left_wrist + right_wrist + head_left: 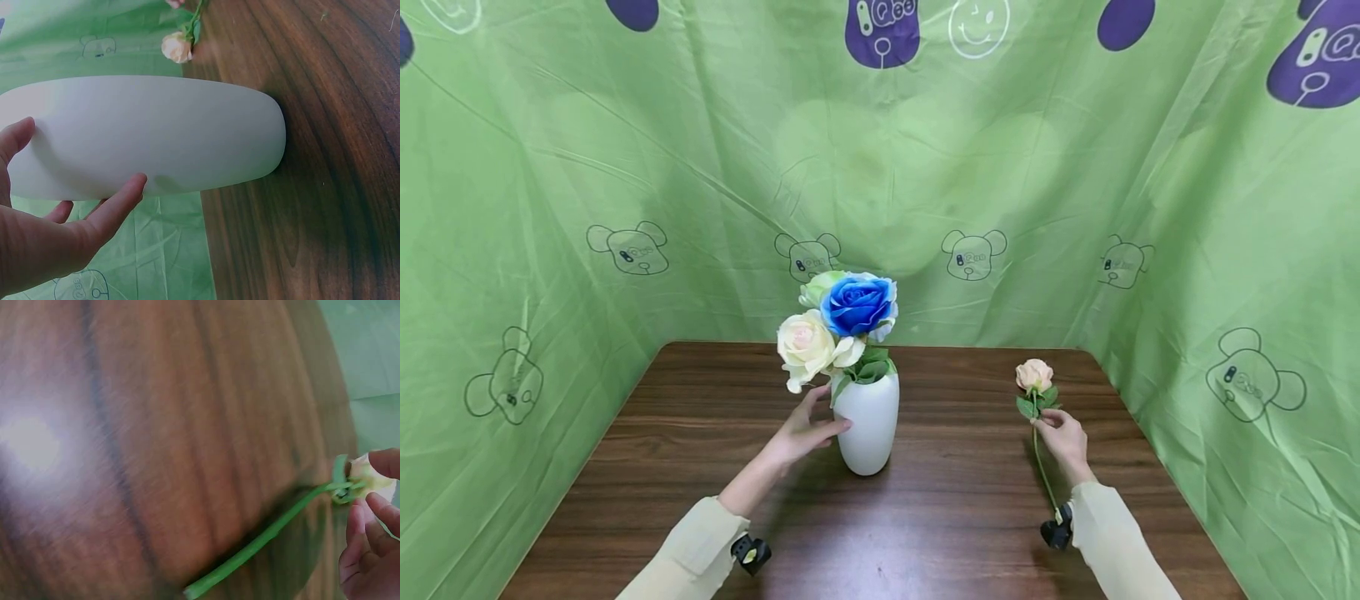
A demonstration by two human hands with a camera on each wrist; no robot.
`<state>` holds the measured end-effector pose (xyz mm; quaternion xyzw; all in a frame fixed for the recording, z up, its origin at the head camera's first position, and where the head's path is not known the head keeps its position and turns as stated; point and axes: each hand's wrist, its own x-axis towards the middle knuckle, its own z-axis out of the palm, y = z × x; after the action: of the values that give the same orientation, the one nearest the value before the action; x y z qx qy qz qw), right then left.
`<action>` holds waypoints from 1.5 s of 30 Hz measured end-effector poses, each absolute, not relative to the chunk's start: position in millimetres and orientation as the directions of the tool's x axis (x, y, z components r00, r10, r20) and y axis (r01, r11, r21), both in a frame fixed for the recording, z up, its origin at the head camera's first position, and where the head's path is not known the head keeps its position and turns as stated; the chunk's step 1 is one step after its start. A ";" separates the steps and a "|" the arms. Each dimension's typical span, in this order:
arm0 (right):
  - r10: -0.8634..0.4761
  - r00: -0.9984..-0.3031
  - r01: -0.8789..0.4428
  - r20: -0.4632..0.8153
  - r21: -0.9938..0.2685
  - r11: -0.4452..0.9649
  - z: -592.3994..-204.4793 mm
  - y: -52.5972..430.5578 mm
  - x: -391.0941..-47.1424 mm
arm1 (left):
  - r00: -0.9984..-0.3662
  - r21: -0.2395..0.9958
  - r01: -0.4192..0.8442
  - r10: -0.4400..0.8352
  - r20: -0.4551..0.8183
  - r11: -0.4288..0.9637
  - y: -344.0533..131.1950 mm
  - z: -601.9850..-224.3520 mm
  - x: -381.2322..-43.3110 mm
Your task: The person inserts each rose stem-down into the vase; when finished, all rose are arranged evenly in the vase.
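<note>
A white vase stands upright on the table, holding a blue rose, a cream rose and a pale green bloom behind them. My left hand grips the vase's left side, thumb on the front and fingers toward the back; its fingertips touch the smooth wall in the left wrist view. Over at the right, my right hand pinches a pale pink rose by its stem just below the leaves. The green stem runs back toward the wrist, close over the wood.
The dark wooden table reaches back to a green printed curtain, which also hangs along both sides. Small black devices sit at both wrists, the left one below the sleeve cuff.
</note>
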<state>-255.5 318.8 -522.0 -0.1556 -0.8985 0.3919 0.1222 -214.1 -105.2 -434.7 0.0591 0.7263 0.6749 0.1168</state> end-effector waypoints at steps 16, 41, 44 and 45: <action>0.343 -0.929 0.358 -0.139 -0.570 0.740 -544.2 317.5 -241.2 | -0.970 0.992 -0.093 0.216 -0.110 0.086 -104.9 -437.1 -214.3; 0.235 -0.963 -0.041 0.134 -0.930 0.366 -533.2 277.3 -243.5 | -0.971 0.994 -0.083 0.216 -0.098 0.076 -104.6 -436.8 -213.5; 0.215 -0.947 -0.167 0.237 -0.939 0.300 -539.0 274.0 -244.5 | -0.971 0.993 -0.083 0.219 -0.099 0.081 -104.8 -436.8 -213.7; 0.210 -0.939 -0.208 0.272 -0.936 0.283 -544.6 274.9 -247.3 | -0.970 0.993 -0.080 0.222 -0.097 0.084 -104.9 -436.8 -213.9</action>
<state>-247.3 274.9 -544.6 -0.0006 -0.7818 0.5986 0.1744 -213.9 -104.9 -436.8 0.0486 0.7276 0.6751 0.1118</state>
